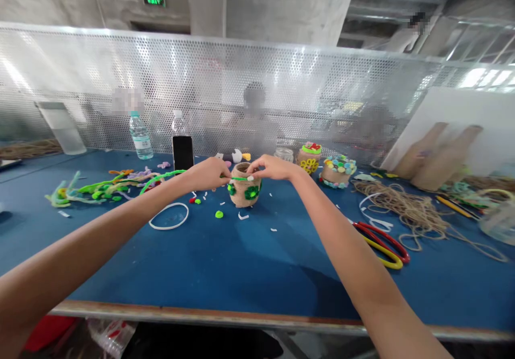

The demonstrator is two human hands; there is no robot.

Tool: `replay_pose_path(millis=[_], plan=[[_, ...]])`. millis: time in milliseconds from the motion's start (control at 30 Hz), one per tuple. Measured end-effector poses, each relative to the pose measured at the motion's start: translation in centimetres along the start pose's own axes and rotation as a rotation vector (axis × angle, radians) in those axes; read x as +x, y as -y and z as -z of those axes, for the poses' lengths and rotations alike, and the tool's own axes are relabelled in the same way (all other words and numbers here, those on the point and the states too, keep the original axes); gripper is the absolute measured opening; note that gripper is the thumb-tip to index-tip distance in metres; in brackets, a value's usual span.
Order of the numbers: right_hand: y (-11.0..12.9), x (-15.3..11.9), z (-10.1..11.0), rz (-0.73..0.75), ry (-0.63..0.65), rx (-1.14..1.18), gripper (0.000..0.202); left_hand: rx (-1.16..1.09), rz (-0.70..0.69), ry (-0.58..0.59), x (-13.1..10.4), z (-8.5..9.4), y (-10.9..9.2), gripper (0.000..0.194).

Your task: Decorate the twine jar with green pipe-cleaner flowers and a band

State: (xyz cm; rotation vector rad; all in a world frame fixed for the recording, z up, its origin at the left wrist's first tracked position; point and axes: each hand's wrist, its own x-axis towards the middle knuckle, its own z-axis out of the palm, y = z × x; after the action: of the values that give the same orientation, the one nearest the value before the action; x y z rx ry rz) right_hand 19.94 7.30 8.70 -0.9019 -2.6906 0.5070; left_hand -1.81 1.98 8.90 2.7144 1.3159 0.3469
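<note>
A twine-wrapped jar (243, 195) stands upright on the blue table, with dark green flowers (252, 192) around its side. A bright green pipe cleaner (238, 178) runs across the front just below its rim. My left hand (213, 174) pinches this pipe cleaner at the jar's left, and its free length trails off leftward. At the right of the rim, my right hand (270, 167) is closed on the jar, fingertips against the pipe cleaner's end. A small white bit shows at those fingertips; I cannot tell what it is.
Scissors (384, 246) with red and yellow handles lie right, near loose twine (406, 206). Decorated jars (338, 172) stand behind. Leftward are a pipe cleaner pile (104, 186), a white ring (169, 217), a phone (183, 152) and water bottles (141, 140). Paper scraps surround the jar.
</note>
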Motion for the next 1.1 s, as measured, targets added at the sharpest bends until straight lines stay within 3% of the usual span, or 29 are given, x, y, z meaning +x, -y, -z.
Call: replay_pose_path(millis=[233,400,533,667,800,933,1100], plan=[[0.1,0.0,-0.1,0.031,0.010,-0.043,0.009,0.015,-0.014,0.022,0.4,0.2,0.5,0.028],[0.3,0.0,-0.2,0.019,0.006,-0.038,0.033,0.056,-0.020,0.008,0.7,0.3,0.6,0.030],[0.8,0.6,-0.7,0.047,0.020,-0.054,0.018,0.139,0.003,-0.052,0.8,-0.1,0.5,0.033],[0.9,0.9,-0.9,0.060,0.025,-0.074,0.015,0.204,0.061,-0.059,1.0,-0.6,0.4,0.033],[0.2,-0.1,0.2,0.075,0.066,-0.038,0.017,0.255,0.086,-0.046,1.4,-0.8,0.2,0.035],[-0.8,-1.6,1.5,0.061,-0.004,0.015,0.025,0.297,0.076,-0.036,1.7,-0.5,0.2,0.036],[-1.3,-1.3,1.1,0.036,-0.122,-0.020,0.015,0.302,0.036,0.020,2.0,0.0,0.6,0.033]])
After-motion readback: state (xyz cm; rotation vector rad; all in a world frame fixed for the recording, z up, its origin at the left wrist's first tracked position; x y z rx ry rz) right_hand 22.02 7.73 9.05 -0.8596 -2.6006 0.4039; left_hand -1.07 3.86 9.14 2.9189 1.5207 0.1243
